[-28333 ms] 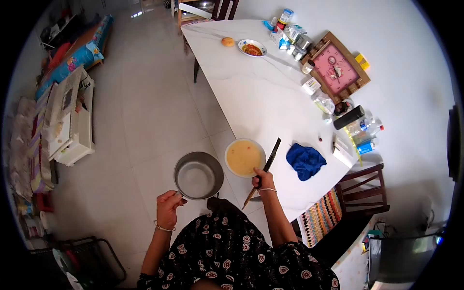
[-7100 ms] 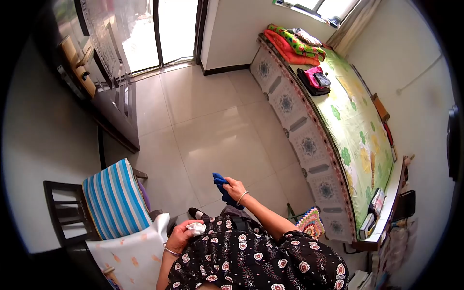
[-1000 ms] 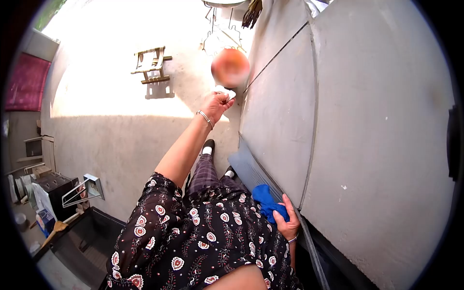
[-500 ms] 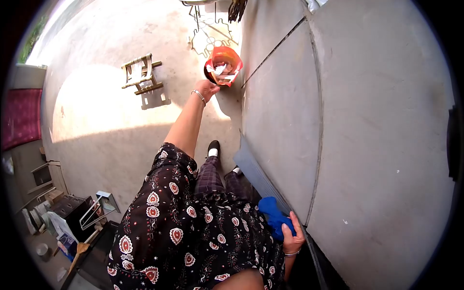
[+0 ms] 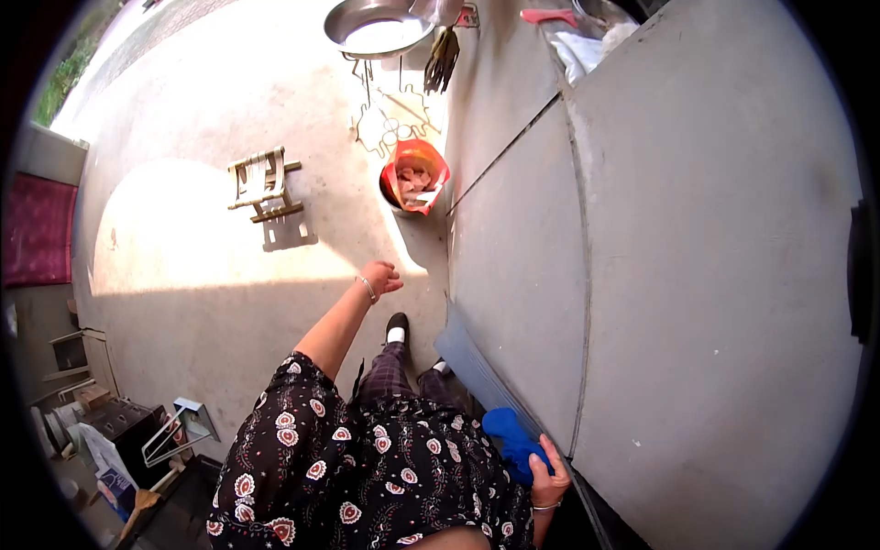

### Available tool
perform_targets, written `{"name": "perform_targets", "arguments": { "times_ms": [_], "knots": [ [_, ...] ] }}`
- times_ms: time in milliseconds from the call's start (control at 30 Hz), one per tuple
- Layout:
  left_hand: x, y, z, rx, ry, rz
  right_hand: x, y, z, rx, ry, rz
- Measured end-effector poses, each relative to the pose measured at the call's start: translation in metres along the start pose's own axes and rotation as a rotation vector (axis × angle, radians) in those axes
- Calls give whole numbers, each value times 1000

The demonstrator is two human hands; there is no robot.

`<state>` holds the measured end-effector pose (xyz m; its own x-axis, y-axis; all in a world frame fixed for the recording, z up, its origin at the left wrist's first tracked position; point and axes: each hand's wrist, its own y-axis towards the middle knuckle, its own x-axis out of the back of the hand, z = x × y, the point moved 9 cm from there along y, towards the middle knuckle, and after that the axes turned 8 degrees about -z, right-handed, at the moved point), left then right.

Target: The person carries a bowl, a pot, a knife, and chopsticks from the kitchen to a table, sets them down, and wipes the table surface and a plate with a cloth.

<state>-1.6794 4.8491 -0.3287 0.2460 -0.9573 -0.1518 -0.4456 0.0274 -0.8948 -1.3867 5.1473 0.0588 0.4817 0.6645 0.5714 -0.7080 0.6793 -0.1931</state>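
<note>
the blue cloth (image 5: 510, 442) is retained loosely by the right hand (image 5: 551, 478), its thumb pressed to the soft, bunched folds and its fingers laid partly straight beside a smooth grey panel (image 5: 678, 275). well ahead, the left hand (image 5: 380, 276) is extended, fingers half curled, with nothing visibly held. beyond it, slightly rightward, a round bin (image 5: 389, 192) is lined with glossy red plastic (image 5: 417, 150); by judgement, crumpled pale pieces (image 5: 414, 178) are already deposited there, the cloth not yet released. farther left, a slatted stool (image 5: 261, 179) is seen; farthest out, a shiny metal basin (image 5: 378, 33).

Blue cloth (image 5: 513, 442) in right hand (image 5: 549, 478)
</note>
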Motion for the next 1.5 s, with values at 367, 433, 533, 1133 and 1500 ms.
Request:
{"name": "perform_targets", "arguments": {
  "times_ms": [367, 433, 533, 1133, 1500],
  "knots": [
    [-95, -98, 65, 104, 339, 541, 5, 5, 13, 62, 13, -39],
    [-109, -130, 77, 66, 555, 602, 2, 7, 14, 64, 39, -38],
    [-130, -183, 100, 54, 781, 811, 0, 8, 7, 42, 128, -36],
    [-253, -597, 297, -258, 1338, 2243, 104, -61, -144, 81, 578, -205],
    [-397, -600, 372, -1217, 1120, 1860, 165, -149, -287, -71, 539, -583]
  ]
}}
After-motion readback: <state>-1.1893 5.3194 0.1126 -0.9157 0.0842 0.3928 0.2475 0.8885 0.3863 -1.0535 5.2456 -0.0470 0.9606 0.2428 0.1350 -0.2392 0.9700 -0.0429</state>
